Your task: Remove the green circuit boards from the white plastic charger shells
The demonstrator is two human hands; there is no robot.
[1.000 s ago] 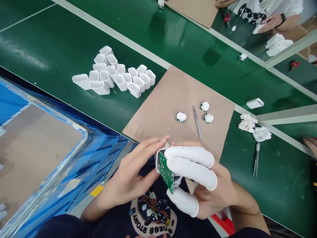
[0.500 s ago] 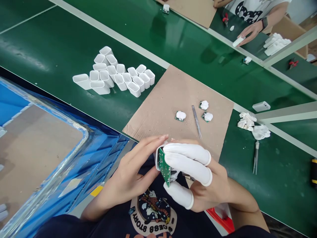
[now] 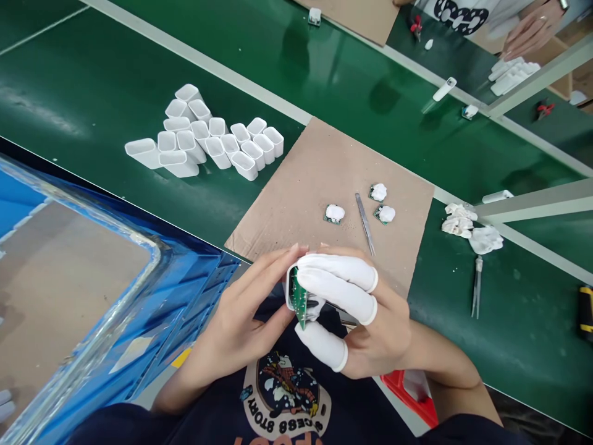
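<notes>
My left hand (image 3: 252, 309) is closed around a white plastic casing (image 3: 290, 287), its open end facing right. In my right hand (image 3: 356, 309), with white finger cots on the thumb and two fingers, is a green circuit board (image 3: 300, 300). The board stands at an angle with its upper part at the casing's mouth. White material and dark wires show behind it, partly hidden by the fingers. On the cardboard sheet (image 3: 296, 185) beyond my hands lie metal tweezers (image 3: 365, 224) and three small boards topped with white lumps, one of them a board (image 3: 334, 214) nearest me.
Several open white casings (image 3: 204, 139) stand at the left. Crumpled white finger cots (image 3: 485, 239) and another pair of tweezers (image 3: 477, 287) lie right. A blue bin (image 3: 185, 296) adjoins the table at left. Across the bench is a co-worker's hand (image 3: 532, 31), near white casings (image 3: 514, 75).
The board has moved left, closer into the casing's mouth, with my right hand. The co-worker has let go of a white casing, which now lies on the bench, and the hand has moved away.
</notes>
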